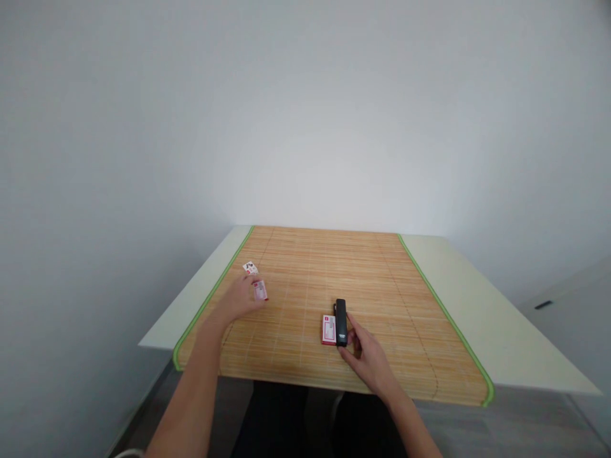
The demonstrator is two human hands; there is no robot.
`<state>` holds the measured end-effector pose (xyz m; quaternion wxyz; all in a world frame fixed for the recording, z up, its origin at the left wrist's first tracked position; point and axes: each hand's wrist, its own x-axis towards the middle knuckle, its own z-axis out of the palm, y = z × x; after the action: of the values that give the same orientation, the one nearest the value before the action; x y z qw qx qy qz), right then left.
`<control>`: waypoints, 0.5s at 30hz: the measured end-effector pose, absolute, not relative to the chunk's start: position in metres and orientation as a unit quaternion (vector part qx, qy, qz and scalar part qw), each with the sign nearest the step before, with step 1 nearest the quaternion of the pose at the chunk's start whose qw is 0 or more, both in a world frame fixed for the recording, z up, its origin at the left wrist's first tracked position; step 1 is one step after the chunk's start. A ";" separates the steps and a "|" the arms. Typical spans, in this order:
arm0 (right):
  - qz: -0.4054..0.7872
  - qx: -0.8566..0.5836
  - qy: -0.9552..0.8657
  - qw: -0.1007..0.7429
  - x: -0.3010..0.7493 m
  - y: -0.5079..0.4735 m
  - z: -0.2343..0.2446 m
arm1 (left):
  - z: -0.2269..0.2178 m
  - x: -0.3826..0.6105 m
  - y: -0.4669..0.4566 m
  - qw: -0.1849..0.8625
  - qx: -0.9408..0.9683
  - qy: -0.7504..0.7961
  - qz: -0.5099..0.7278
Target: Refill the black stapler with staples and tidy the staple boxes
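My left hand (pixel 242 297) is at the left of the mat, its thumb and fingers curled around a small red-and-white box (pixel 260 291). Just beyond those fingers lies a small white printed card or packet (pixel 249 266), partly covered by the hand. A black stapler (pixel 340 323) lies lengthwise near the mat's front edge. My right hand (pixel 367 357) grips it from the right, thumb at the near end and fingers along the side. Against the stapler's left side sits another small red-and-white box (pixel 329 329), lying flat.
A bamboo mat (pixel 329 261) with green edging covers the middle of a white table (pixel 482 296). Pale walls stand behind and at both sides. My legs are under the table's front edge.
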<state>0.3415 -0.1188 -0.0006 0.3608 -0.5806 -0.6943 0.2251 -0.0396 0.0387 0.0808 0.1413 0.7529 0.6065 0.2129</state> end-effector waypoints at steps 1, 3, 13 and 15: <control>0.224 -0.580 -0.695 0.361 0.341 -0.119 0.001 | 0.082 -0.020 0.026 0.157 0.776 0.571 0.217; 0.222 -0.580 -0.695 0.362 0.341 -0.119 0.002 | 0.085 0.022 0.001 0.220 0.816 0.470 0.253; 0.230 -0.574 -0.692 0.374 0.341 -0.118 -0.001 | 0.066 0.116 -0.037 0.330 0.837 0.358 0.251; 0.228 -0.573 -0.693 0.374 0.341 -0.118 -0.002 | 0.062 0.114 -0.037 0.344 0.831 0.355 0.256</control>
<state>0.3407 -0.1176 -0.0017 0.3739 -0.5731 -0.6927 0.2279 0.1141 -0.0365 0.0617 0.3439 0.8310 0.3549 0.2555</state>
